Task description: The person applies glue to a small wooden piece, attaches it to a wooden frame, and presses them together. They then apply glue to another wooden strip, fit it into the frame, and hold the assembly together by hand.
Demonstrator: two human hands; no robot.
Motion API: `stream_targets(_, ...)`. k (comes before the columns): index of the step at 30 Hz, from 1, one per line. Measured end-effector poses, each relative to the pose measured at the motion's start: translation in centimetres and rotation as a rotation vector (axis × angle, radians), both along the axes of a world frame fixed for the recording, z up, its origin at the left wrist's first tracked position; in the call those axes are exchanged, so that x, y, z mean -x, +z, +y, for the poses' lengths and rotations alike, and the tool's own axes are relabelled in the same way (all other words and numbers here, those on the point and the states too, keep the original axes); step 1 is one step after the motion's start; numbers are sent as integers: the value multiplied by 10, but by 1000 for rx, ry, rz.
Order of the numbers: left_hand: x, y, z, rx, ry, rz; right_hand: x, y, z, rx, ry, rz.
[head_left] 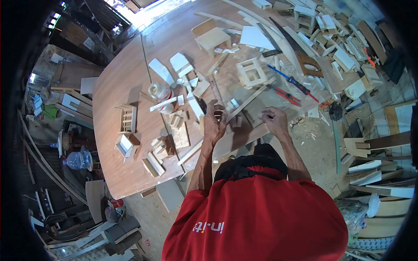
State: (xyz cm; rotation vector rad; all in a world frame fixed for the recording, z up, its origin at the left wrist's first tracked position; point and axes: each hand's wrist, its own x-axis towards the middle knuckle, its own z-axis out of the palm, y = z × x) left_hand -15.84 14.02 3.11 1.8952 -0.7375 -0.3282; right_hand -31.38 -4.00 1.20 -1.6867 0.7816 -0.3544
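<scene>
The tabletop (122,87) is reddish-brown wood. The strip (250,101) near its front edge is pale cream, as are the small frame (251,73) and the blocks (178,63) across the middle. Toward the right edge lie a blue-handled tool (278,72) and red-handled pliers (287,95). The saw (283,35) has a dark blade and a brown handle. The shirt (261,217) is red with white lettering.

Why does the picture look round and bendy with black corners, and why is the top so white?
Head view: a fisheye lens curves the table edge and leaves black corners; daylight at the top washes out the table's far end; the left hand and right hand in the middle look sharp, boards near the right rim softer.
</scene>
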Motion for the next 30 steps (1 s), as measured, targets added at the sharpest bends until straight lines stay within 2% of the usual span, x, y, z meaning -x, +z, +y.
stream_targets(4,2,1,-45,118,10,142,2,-28,-50,-39,-55,-94)
stream_targets(7,6,5,-64,141,30,216,2,-23,-72,49,-28,-19)
stream_targets(9,9,5,-75,130,45,196,-1,-16,-83,231,-2,121)
stream_targets(14,6,-3,-90,160,54,197,-15,-29,-100,186,-46,22)
stream_targets(16,7,6,-95,182,92,296,-23,-20,-101,169,-36,-7)
stream_targets(18,6,6,-96,151,91,268,-28,-11,-99,-60,-86,-125)
stream_targets(21,3,1,-99,109,79,208,-30,0,-102,-135,-68,-193)
stream_targets(28,5,11,-104,44,80,208,-36,10,-116,-14,43,-103)
stream_targets(30,3,10,-104,21,86,193,-42,9,-118,30,-35,-137)
